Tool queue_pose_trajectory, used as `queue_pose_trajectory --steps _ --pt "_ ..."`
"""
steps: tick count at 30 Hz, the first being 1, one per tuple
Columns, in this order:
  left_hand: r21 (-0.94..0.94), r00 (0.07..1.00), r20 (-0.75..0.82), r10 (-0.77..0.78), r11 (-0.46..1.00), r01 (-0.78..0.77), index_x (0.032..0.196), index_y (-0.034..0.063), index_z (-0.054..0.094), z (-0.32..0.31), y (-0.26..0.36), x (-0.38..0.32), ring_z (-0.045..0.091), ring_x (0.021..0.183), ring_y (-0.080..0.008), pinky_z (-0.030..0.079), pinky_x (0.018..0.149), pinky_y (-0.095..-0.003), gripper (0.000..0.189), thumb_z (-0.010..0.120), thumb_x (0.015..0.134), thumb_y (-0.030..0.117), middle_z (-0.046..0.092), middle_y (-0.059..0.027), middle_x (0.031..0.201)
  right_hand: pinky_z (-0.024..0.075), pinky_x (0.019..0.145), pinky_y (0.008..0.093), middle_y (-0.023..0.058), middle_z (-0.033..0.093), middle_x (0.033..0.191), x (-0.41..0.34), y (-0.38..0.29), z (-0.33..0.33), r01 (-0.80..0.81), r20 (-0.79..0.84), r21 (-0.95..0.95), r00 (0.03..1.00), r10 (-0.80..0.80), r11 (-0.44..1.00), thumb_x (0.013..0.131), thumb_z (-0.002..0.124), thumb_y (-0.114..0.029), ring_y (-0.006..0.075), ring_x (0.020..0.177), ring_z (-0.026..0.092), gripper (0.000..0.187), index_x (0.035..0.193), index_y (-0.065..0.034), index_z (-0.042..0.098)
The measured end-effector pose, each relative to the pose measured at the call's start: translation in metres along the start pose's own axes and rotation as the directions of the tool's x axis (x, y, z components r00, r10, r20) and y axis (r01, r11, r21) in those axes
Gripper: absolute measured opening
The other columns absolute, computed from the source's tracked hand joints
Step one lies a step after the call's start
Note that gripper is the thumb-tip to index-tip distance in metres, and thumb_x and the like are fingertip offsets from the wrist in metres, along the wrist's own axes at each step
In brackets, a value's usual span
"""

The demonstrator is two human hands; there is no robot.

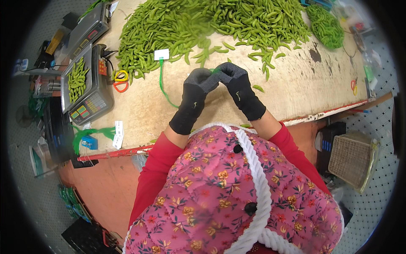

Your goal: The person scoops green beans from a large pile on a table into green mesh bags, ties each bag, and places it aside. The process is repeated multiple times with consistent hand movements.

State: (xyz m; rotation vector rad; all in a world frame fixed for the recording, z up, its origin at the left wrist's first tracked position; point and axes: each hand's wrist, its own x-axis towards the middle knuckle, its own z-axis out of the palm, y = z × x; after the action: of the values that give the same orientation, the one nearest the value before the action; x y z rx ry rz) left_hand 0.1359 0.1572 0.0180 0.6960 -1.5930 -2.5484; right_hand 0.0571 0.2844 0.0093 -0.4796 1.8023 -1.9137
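My left hand point(200, 80) and my right hand point(231, 72), both in grey-and-black gloves, meet above the wooden table. Their fingertips pinch a small bit of green netting point(213, 70), mostly hidden by the gloves. A narrow green mesh strip point(161, 77) with a white tag point(161, 54) at its far end lies left of my hands and passes out of sight by my left wrist. Just beyond my fingers spreads a large heap of green soybean pods point(165, 28), with a few loose pods point(258, 88) to the right.
A digital scale point(90, 101) holds pods on its tray at left, with another scale point(90, 25) behind. Scissors point(120, 82) lie beside it, and a second pair point(353, 87) at far right. A filled net bag point(326, 27) sits back right. Green mesh strips point(95, 133) lie front left.
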Motion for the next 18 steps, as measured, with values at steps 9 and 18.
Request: queue_pose_trajectory --steps 9,18 --pt "0.102 0.897 -0.167 0.41 0.912 -0.398 0.104 -0.0019 0.056 0.008 -0.021 -0.011 0.058 0.091 -0.0138 0.046 0.084 -0.0258 0.027 0.068 0.081 0.006 0.058 -0.0081 0.107 0.0453 0.074 0.0253 0.0018 0.062 0.083 -0.002 0.004 -0.005 -0.092 -0.059 0.088 0.993 0.098 0.992 0.086 0.057 -0.009 0.0092 0.08 0.056 0.012 0.09 0.0008 0.064" --pt "0.492 0.877 0.012 0.479 0.761 -0.422 0.111 -0.0004 0.062 0.0 -0.024 0.0 0.058 0.089 -0.0131 0.046 0.083 -0.026 0.029 0.066 0.085 0.012 0.063 -0.0085 0.105 0.0458 0.072 0.024 0.001 0.064 0.081 -0.005 0.009 -0.002 -0.111 -0.003 0.056 0.994 0.112 0.992 0.085 0.062 -0.008 0.0081 0.076 0.055 0.011 0.088 0.0019 0.066"
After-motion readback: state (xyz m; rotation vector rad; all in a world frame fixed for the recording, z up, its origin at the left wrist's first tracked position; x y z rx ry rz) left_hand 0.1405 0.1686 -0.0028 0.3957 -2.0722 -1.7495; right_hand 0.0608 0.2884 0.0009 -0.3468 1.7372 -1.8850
